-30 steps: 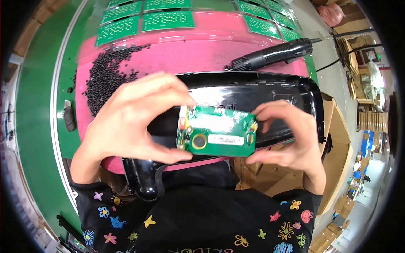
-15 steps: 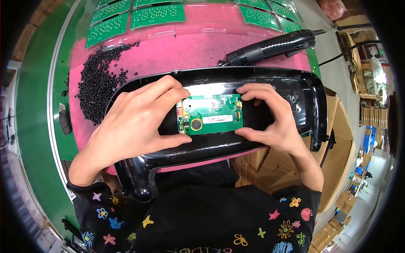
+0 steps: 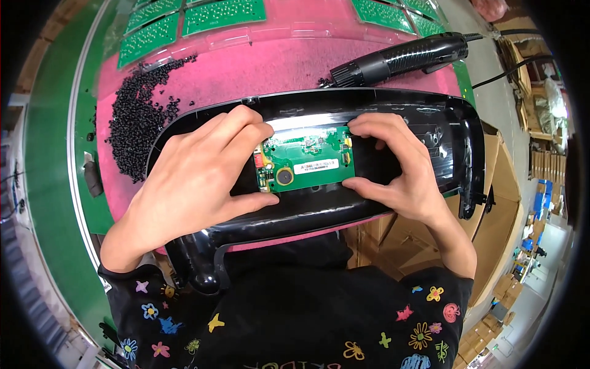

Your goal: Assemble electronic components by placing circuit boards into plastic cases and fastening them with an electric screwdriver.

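Observation:
A green circuit board [image 3: 313, 150] with a white label and a round dark part is held level over a glossy black plastic housing [image 3: 295, 212]. My left hand [image 3: 203, 160] grips its left end, thumb at the near corner and fingers at the far one. At the opposite end, my right hand [image 3: 399, 163] pinches the board the same way between thumb and forefinger. The housing lies hollow side up beneath both hands. Whether the board touches the housing floor I cannot tell.
On the pink mat [image 3: 276, 61] a pile of small black screws [image 3: 138, 123] lies at left. A black electric screwdriver [image 3: 399, 59] rests behind the housing at right, its cable trailing off. More green boards [image 3: 224, 15] sit in clear trays at the back. A cardboard box [image 3: 501, 184] stands at right.
The board has tilted slightly, its right end shifting away from me, with both hands still on it. The housing's right end sits a little farther right in view.

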Demonstrator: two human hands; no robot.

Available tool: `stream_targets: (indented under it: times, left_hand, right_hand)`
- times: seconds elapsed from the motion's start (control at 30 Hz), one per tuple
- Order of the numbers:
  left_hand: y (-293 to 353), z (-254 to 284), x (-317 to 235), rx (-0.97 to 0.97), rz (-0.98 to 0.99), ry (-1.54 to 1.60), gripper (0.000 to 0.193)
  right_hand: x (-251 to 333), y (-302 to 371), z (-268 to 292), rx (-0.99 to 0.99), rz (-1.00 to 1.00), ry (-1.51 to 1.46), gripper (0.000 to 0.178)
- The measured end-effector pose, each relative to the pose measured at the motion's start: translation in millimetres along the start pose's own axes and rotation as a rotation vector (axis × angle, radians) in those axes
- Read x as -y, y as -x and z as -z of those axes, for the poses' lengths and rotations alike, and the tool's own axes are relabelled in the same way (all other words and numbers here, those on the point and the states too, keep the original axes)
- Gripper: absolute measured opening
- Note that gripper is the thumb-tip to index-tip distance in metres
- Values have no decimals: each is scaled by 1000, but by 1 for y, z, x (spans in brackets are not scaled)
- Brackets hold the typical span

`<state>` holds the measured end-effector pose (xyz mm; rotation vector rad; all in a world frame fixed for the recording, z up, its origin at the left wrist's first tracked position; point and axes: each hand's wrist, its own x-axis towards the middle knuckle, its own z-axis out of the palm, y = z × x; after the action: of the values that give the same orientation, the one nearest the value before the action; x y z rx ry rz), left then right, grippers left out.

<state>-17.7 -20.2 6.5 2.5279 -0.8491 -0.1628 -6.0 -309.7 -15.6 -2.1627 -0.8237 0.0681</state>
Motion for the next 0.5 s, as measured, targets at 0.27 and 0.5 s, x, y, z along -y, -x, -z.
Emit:
stream_targets:
  times: [0.27,0.5]
  left_hand:
    - [1,1,1,7,-15,-8,66]
    - [2,2,1,8,-11,-13,67]
  right_hand:
    - [2,0,0,5,-10,10,61]
    - [4,-1,-1,6,-17,24,61]
